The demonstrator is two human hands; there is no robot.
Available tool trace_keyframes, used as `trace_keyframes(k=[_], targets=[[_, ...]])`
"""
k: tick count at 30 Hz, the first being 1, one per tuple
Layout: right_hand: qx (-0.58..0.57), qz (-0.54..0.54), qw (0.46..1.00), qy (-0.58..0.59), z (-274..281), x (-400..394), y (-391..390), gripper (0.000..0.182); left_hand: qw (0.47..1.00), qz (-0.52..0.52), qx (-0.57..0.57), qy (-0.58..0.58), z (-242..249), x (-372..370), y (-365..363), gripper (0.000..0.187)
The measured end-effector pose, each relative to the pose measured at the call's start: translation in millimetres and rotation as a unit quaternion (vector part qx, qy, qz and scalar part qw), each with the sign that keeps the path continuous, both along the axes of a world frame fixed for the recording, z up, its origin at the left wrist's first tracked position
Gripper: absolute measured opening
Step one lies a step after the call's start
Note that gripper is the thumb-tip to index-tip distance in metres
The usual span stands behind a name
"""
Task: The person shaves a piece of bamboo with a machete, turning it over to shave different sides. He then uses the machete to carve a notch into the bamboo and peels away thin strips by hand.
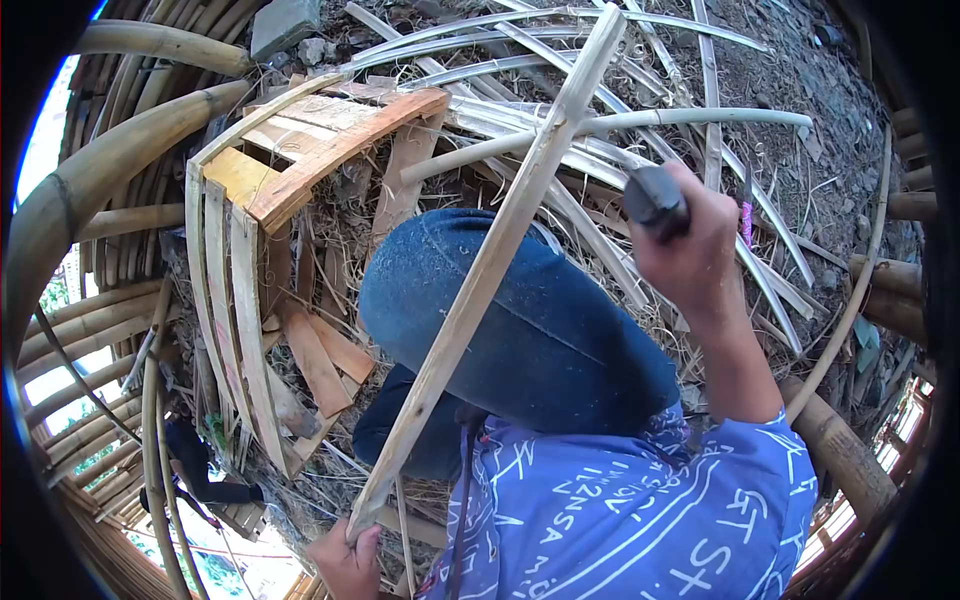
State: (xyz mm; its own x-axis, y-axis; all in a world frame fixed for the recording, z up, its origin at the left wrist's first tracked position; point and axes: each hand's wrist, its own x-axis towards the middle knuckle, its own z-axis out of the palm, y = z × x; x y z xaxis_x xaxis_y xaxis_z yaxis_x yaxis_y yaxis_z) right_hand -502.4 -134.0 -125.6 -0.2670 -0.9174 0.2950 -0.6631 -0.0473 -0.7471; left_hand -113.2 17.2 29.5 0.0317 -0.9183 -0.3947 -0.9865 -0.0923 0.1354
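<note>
A long, pale wooden strip (497, 245) slants across my bent knee, from the lower left up to the top of the head view. My left hand (345, 562) is closed around its lower end. To the right of the strip, my right hand (695, 240) grips a tool with a thick dark handle (657, 200). Motion blur and the angle hide its working end, so its kind does not show. The tool is apart from the strip in the picture.
A wooden slatted stand (320, 165) is on the left. Behind lie several split strips (600, 215) and shavings on dirt ground. Bamboo poles (120, 165) enclose both sides. A grey block (285, 28) sits at the top left, and a pink-marked thin item (746, 222) lies right of my hand.
</note>
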Motion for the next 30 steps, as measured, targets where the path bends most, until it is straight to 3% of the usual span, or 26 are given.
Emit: trace_keyframes(k=[3, 5, 10, 13, 15, 16, 18, 21, 22, 24, 30], targets=[[-0.016, 0.057, 0.993, 0.101, 4.9, 4.2, -2.4, 0.019, 0.998, -0.025, -0.055, -0.025, 0.0, -11.0, -2.4, 0.025], [0.083, 0.053, 0.974, 0.204, 12.5, 1.8, -8.5, 0.023, 0.997, -0.035, -0.056, -0.042, 2.6, -8.9, 3.3, 0.025], [0.076, 0.018, 0.969, 0.233, -9.6, -15.4, -33.0, 0.018, 0.996, 0.004, -0.074, -0.041, 8.7, -20.6, 8.8, 0.023], [0.120, 0.041, 0.958, 0.258, -6.6, -19.4, -36.9, 0.021, 0.997, 0.067, -0.021, -0.036, 13.2, -18.7, 10.9, 0.023], [0.117, 0.029, 0.957, 0.265, -11.9, -21.7, -39.6, 0.021, 0.996, -0.071, 0.013, -0.049, 4.1, 3.7, 22.4, 0.017], [0.105, 0.026, 0.962, 0.252, -16.3, -23.2, -41.1, 0.018, 0.996, -0.071, 0.014, -0.049, 8.8, -9.0, 14.1, 0.017], [0.092, 0.024, 0.966, 0.239, -21.6, -24.7, -45.6, 0.016, 0.998, 0.039, -0.041, -0.022, 22.2, -38.1, 1.4, 0.022], [0.059, 0.023, 0.965, 0.255, -28.4, -34.2, -53.4, 0.011, 0.995, 0.098, -0.024, -0.017, 25.6, -46.4, 0.5, 0.022], [0.110, -0.018, 0.966, 0.235, -33.5, -47.4, -59.2, 0.009, 0.995, 0.097, -0.024, -0.016, 24.4, -41.0, 3.5, 0.022], [0.159, -0.082, 0.955, 0.238, -45.3, -75.8, -65.1, 0.009, 0.996, -0.008, -0.036, -0.077, 21.3, -22.5, 17.2, 0.021], [0.334, -0.191, 0.887, 0.255, -73.2, -126.8, -61.9, 0.024, 0.996, 0.006, -0.028, -0.079, 19.2, 2.7, 29.6, 0.021]])
